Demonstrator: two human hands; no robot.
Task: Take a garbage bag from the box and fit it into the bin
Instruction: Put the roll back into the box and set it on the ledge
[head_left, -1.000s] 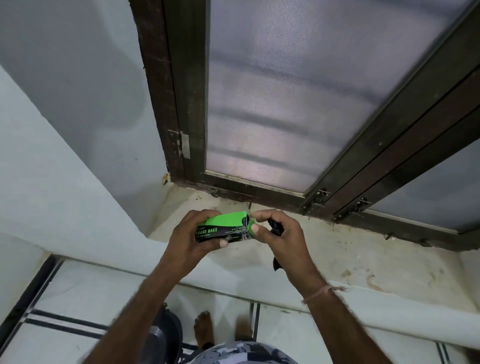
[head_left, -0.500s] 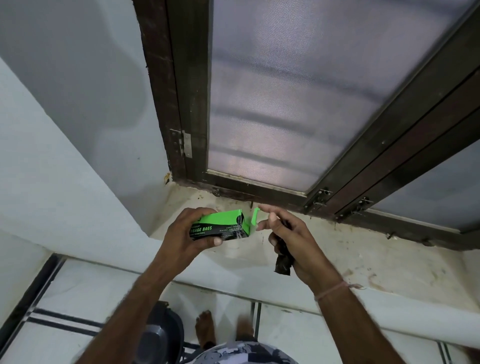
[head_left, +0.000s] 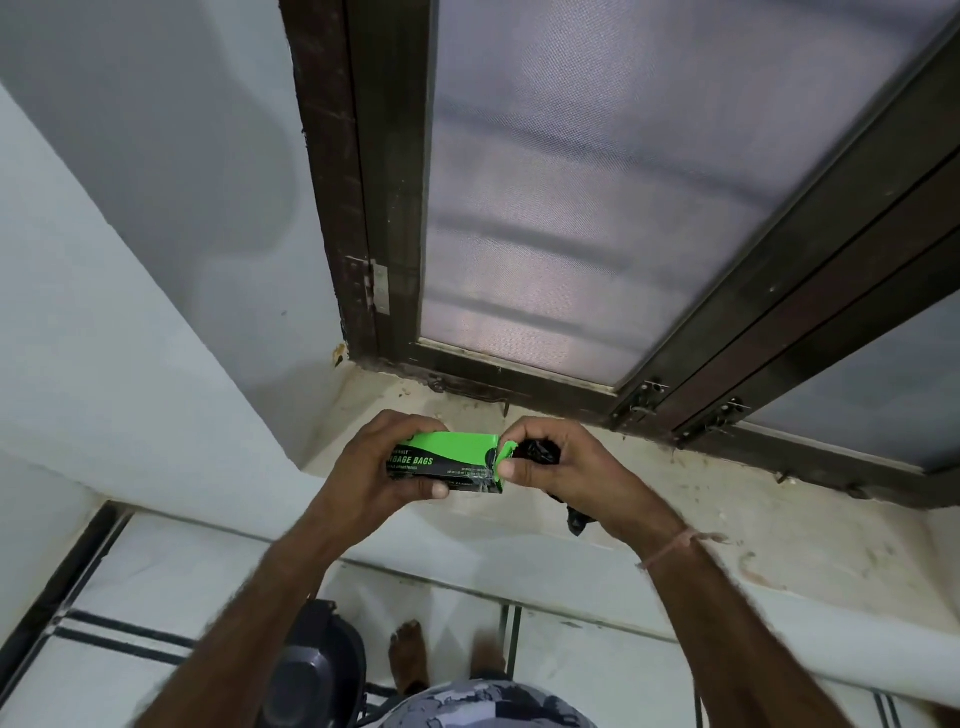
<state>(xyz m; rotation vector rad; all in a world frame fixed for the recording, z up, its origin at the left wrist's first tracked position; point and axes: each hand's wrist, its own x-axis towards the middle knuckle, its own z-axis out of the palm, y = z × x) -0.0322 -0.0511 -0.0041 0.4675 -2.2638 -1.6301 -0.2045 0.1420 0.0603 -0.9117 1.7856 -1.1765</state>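
Both hands are up over the window ledge, working the same little box. Left hand is wrapped around the left end of the green and black garbage bag box, fingers curled over the top and thumb underneath, so it's clamped on pretty firmly. You can read "BAGE BAGS" on the dark side panel, the rest is hidden under the palm. The box is held level, lengthwise left to right, just above the ledge and not resting on it.

Right hand is doing two things at once. Thumb and forefinger are pressed on the green end flap at the right end of the box, and the other fingers are curled around a scrunched-up black garbage bag. A bit of that bag pokes out above the knuckles and another tail hangs out below the palm near the wrist. A thin thread band sits on the right wrist.

Down on the tiled floor there's the dark bin, standing just left of the person's bare feet, partly behind the left forearm. No liner visible in it from this angle. Behind everything is a dark-framed mesh door, and the ledge looks stained.
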